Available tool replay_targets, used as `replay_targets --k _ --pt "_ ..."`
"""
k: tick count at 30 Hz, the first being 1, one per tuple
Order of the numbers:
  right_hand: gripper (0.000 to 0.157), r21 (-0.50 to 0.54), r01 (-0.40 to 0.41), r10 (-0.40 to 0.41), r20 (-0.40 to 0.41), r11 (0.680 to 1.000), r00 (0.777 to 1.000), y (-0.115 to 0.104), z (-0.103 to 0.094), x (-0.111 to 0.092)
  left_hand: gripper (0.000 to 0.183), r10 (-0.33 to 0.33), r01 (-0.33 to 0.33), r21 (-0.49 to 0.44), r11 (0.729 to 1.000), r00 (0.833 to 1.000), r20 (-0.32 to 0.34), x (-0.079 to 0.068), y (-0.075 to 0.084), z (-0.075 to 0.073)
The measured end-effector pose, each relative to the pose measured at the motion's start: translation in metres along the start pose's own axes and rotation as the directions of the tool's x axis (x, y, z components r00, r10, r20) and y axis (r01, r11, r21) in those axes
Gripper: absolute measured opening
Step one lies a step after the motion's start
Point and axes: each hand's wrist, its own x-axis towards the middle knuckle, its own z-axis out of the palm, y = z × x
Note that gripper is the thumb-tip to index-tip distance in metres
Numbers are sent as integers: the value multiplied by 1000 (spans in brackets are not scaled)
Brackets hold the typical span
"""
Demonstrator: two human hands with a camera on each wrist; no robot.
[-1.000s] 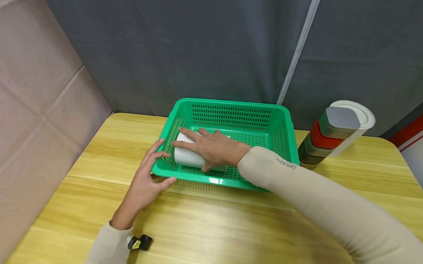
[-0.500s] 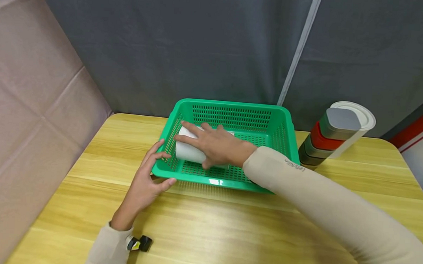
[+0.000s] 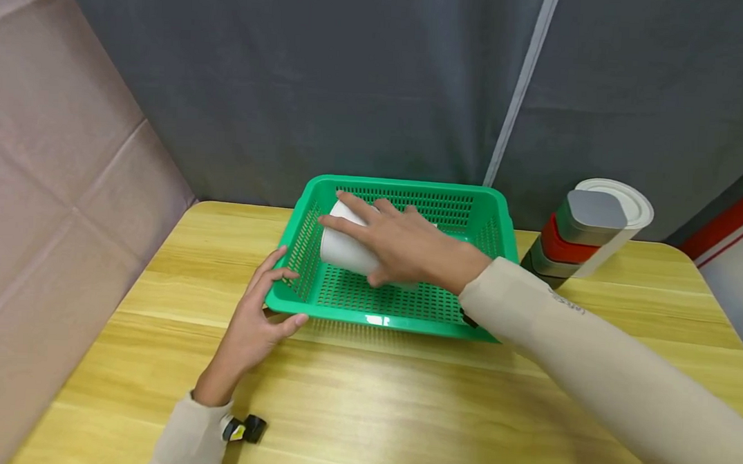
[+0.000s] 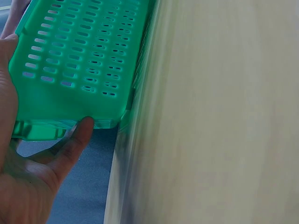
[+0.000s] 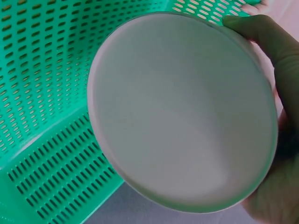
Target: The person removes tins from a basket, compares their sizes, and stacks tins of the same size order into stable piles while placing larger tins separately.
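Observation:
My right hand (image 3: 402, 244) grips a white cylindrical canister (image 3: 344, 250) from above, fingers spread over its side. The canister lies tilted, raised off the floor of the green plastic basket (image 3: 368, 318). Most of its right part is hidden by the hand in the head view. In the right wrist view, one round end of the canister (image 5: 182, 112) fills the middle, with the thumb at its edge. My left hand (image 3: 252, 327) holds the basket's front left corner, fingers over the left rim and thumb at the front.
On the right of the wooden table (image 3: 352, 397) stands a stack of square boxes (image 3: 567, 244) in grey, red and dark tones. Behind it is a white round-topped container (image 3: 637, 205). A grey curtain (image 3: 303, 90) hangs along the back edge.
My right hand has moved up and to the right, carrying the canister, which has come up from the basket floor. The left hand and basket have stayed nearly where they were.

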Motion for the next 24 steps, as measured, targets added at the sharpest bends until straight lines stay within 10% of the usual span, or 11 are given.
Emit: replay_targets --k 24 --pt "98 62 -157 168 -272 986 947 8 -19 -93 57 -18 18 0 1000 1000 -8 0 -3 -5"
